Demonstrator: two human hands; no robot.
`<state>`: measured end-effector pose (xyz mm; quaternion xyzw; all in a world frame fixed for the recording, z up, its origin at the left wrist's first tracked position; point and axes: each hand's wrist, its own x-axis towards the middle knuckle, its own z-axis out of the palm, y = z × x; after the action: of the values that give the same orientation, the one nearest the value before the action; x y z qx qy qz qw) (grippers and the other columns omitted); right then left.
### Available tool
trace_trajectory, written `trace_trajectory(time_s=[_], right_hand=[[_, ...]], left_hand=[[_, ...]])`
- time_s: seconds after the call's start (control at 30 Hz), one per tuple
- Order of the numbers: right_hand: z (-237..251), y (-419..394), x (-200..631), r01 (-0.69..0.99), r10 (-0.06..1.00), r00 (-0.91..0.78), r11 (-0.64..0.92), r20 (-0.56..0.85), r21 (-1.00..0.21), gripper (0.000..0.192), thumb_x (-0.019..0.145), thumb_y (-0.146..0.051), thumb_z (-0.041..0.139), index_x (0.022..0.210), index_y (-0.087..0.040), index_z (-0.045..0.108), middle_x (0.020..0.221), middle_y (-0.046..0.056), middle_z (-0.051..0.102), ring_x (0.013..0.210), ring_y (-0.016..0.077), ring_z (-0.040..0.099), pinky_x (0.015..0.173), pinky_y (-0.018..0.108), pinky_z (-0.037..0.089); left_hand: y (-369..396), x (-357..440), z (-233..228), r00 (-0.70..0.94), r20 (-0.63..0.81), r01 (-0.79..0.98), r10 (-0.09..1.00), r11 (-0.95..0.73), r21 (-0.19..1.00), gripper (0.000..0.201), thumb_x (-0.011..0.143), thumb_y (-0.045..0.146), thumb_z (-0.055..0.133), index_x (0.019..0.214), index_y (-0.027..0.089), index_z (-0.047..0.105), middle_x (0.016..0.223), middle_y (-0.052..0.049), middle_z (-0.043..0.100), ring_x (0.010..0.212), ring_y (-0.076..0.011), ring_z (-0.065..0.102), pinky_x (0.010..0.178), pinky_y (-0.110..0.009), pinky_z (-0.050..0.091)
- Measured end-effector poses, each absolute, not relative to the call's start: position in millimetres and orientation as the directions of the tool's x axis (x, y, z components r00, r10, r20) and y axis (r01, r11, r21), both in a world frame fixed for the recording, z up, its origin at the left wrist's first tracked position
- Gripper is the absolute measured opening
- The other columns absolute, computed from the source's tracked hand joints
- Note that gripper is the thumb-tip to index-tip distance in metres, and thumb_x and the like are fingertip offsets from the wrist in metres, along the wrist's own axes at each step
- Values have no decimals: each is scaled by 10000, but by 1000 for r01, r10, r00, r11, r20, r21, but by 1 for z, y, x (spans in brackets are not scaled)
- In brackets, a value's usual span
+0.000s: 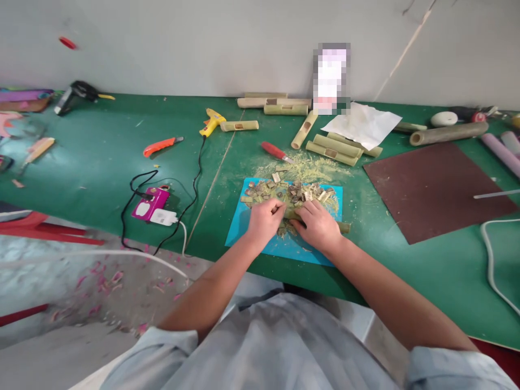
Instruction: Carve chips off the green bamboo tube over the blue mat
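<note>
Head view looks down on a green table [101,162] with a blue mat [284,246] near its front edge; every place below is given from that mat. Both hands meet over the mat's middle. The left hand [264,219] has its fingers curled down onto a bamboo stick [344,228] that lies across the mat, its free end poking out past the mat's right edge. The right hand [318,225] presses down on the same stick with bent fingers, just beside the left hand; whether either hand fully closes around it cannot be told. On the far half of the mat, touching the fingertips, sits a heap of small cut bamboo pieces [290,192], with pale shavings [309,168] spread beyond the mat's far edge. A red-handled knife [276,151] lies just beyond those shavings. Further back are several bamboo tubes [333,151] and a white paper sheet [363,124]. To the right of the mat lies a brown board [434,189]. To its left are an orange cutter [160,145], a yellow glue gun [212,122] and a pink power strip [151,203].
</note>
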<state>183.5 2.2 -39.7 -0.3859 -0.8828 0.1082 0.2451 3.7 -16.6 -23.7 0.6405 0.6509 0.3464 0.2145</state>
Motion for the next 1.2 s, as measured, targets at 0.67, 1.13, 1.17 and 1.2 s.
trace_trajectory(time_s=[0.67, 1.13, 1.17, 1.2], right_hand=[[-42, 2, 185, 636, 728, -587, 686, 354, -354, 119, 906, -299, 603, 877, -188, 636, 862, 94, 587, 867, 248, 507, 769, 373, 452], [-41, 2, 184, 633, 722, -590, 692, 362, -348, 128, 911, -297, 600, 861, -184, 636, 855, 93, 596, 865, 244, 506, 755, 363, 457], [-41, 2, 184, 634, 723, -587, 690, 363, -349, 124, 907, -296, 608, 864, -183, 636, 858, 93, 598, 864, 243, 508, 755, 361, 458], [-41, 2, 184, 636, 726, -584, 687, 363, -351, 120, 904, -294, 614, 865, -183, 636, 858, 92, 600, 862, 242, 510, 752, 360, 459]], left_hand=[[-5, 4, -23, -51, 139, 680, 989, -68, 730, 150, 854, 242, 622, 751, 159, 694, 559, 33, 575, 534, -96, 476, 544, -201, 344], [-5, 5, -25, -42, 177, 702, 983, -97, 706, 221, 875, 250, 595, 682, 159, 653, 531, 38, 528, 520, -92, 453, 539, -207, 335], [-4, 5, -25, -40, 177, 701, 983, -99, 706, 210, 872, 241, 594, 688, 159, 657, 545, 34, 546, 530, -94, 469, 543, -205, 342], [-4, 4, -25, -35, 175, 701, 984, -101, 706, 202, 870, 238, 595, 695, 160, 661, 554, 32, 559, 536, -95, 481, 546, -204, 349]])
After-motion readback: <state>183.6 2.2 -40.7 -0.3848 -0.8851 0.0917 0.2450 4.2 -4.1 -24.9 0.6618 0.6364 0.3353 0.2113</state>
